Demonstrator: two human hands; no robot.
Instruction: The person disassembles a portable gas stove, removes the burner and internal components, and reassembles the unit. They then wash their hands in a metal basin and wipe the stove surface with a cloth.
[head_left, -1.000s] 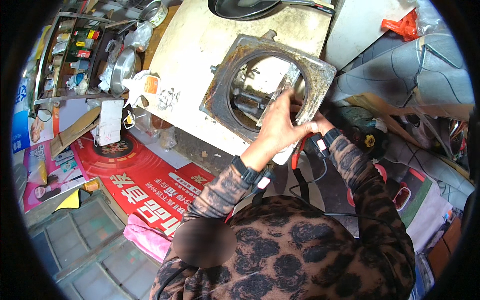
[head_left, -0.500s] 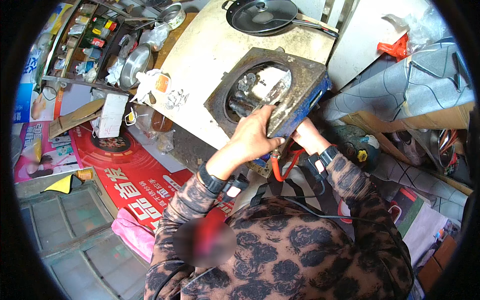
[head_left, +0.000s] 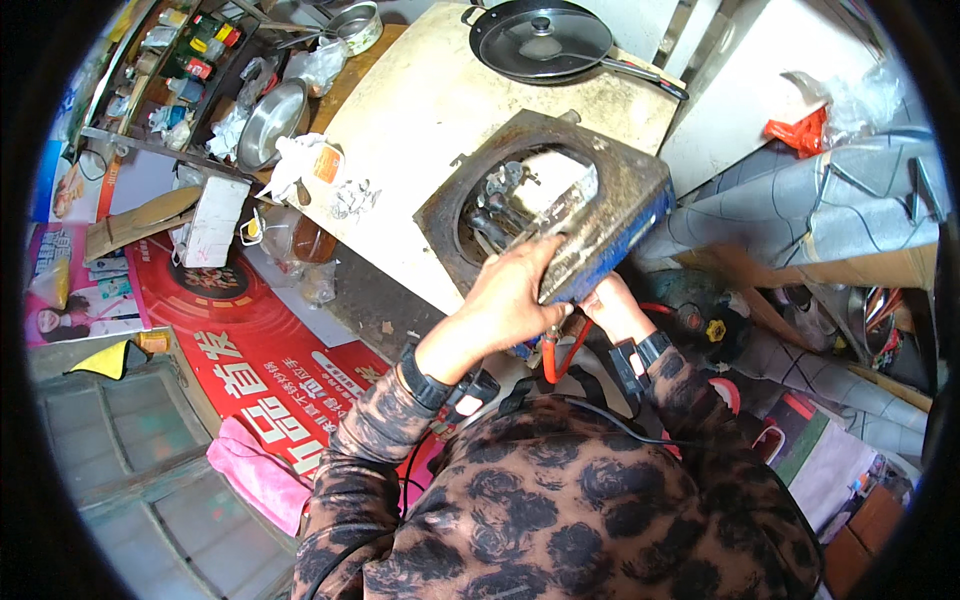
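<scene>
A grimy gas stove point(head_left: 632, 188) with a blue side and a round opening in its top stands tilted at the table's near edge. Metal burner parts point(head_left: 505, 190) show inside the opening. My left hand point(head_left: 505, 305) grips the stove's near edge, fingers on top and thumb down the front. Close to the blue front, my right hand point(head_left: 617, 308) is curled by the end of a red hose point(head_left: 551, 360). Its fingertips are partly hidden under the stove, so what they grip cannot be made out.
A lidded black frying pan point(head_left: 545, 45) rests at the far end of the pale table point(head_left: 400, 130). A gas cylinder point(head_left: 700, 290) with a yellow knob stands to the right. At left are a metal basin point(head_left: 272, 125) and a shelf of bottles point(head_left: 190, 75).
The whole view has shifted slightly. My left hand keeps its grip on the stove's edge. My right hand has turned a little, and more hose shows to its right.
</scene>
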